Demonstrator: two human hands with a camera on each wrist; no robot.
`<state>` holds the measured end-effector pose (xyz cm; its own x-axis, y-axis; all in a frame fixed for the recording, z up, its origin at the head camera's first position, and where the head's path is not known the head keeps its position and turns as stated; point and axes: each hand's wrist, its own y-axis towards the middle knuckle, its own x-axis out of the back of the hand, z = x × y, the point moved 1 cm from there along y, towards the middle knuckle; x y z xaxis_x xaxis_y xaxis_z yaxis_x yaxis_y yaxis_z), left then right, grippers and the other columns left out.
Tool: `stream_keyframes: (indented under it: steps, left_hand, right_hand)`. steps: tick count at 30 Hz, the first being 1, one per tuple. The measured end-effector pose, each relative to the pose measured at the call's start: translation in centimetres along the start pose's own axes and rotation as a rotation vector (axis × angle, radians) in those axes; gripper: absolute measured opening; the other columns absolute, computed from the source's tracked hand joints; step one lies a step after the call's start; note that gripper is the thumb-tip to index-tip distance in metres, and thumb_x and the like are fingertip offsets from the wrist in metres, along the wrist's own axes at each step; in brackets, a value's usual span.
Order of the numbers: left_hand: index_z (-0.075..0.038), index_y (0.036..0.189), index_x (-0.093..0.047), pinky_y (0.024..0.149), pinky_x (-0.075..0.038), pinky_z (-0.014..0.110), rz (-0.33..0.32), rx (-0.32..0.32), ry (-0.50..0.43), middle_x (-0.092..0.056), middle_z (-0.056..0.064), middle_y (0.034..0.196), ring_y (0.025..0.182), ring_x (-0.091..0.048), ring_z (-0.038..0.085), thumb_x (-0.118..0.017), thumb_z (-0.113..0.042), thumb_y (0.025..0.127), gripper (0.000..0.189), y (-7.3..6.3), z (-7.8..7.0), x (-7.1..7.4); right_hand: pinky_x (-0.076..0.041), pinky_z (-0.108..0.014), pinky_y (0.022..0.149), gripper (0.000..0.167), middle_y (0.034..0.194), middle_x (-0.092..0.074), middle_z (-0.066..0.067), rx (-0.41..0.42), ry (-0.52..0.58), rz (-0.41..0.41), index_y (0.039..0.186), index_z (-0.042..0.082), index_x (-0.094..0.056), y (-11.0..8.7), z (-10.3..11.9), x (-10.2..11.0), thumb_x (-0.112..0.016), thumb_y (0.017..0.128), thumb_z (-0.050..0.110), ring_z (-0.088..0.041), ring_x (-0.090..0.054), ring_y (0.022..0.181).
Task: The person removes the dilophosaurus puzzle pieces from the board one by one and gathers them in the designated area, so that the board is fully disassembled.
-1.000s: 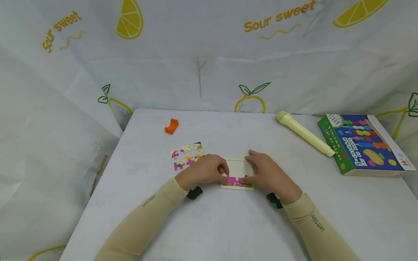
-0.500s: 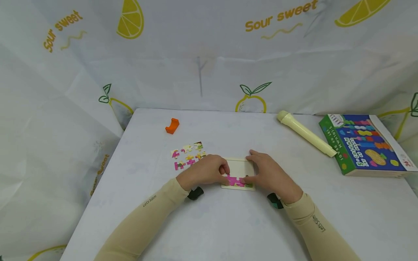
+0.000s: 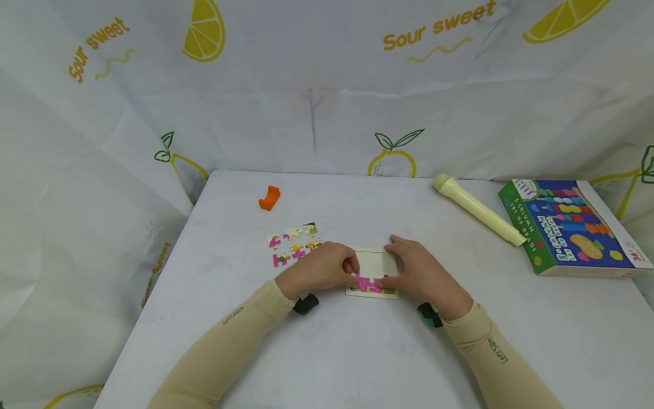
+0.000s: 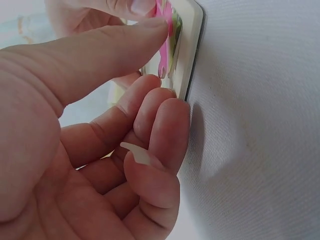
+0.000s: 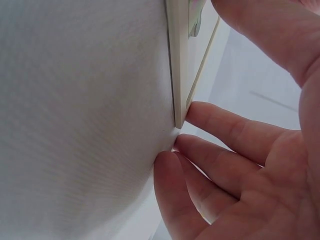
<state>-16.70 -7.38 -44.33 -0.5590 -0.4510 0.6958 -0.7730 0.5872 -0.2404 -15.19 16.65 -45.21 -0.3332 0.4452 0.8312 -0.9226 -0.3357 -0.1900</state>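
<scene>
Can't pin this to home, lab or shop: it's a curtained-off tabletop booth, real room hidden. White fabric curtain (image 3: 245, 125) behind, more down the left and at far right; lemon prints, orange "Sour sweet" lettering, visible creases. White bench (image 3: 347, 363) sits right up against it. Stuff on top reads as kids' play gear: box (image 3: 577, 233) labelled as a 5-column bead set, jigsaw pieces (image 3: 297, 248), shallow puzzle tray (image 3: 375, 263), orange block (image 3: 273, 196), pale yellow stick (image 3: 477, 210). Small black unit (image 3: 306, 304) at each wrist, so looks like an instrumented station. Lighting soft, slightly dim.
</scene>
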Motion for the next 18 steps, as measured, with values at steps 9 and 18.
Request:
stream_keyframes:
  steps: [9, 18]
  left_hand:
    - [-0.02, 0.095, -0.076, 0.077, -0.053, 0.025, -0.013, -0.01, 0.003, -0.069, -0.008, 0.085, 0.081, -0.062, 0.009, -0.084, -0.027, 0.095, 0.01, 0.08, 0.1, -0.15]
    - [-0.022, 0.093, -0.079, 0.077, -0.052, 0.026, -0.016, 0.004, 0.043, -0.069, -0.008, 0.085, 0.085, -0.062, 0.011, -0.085, -0.029, 0.094, 0.01, 0.2, 0.05, -0.2]
  right_hand:
    - [-0.037, -0.063, 0.125, 0.083, 0.17, -0.04, -0.028, 0.003, 0.006, -0.001, 0.149, -0.007, -0.058, -0.1, 0.03, 0.09, -0.094, 0.085, 0.031, -0.05, -0.039, 0.156]
    - [-0.037, -0.063, 0.125, 0.082, 0.169, -0.041, -0.028, 0.009, 0.006, -0.009, 0.148, -0.007, -0.059, -0.06, -0.08, -0.03, -0.094, 0.085, 0.031, -0.049, -0.04, 0.156]
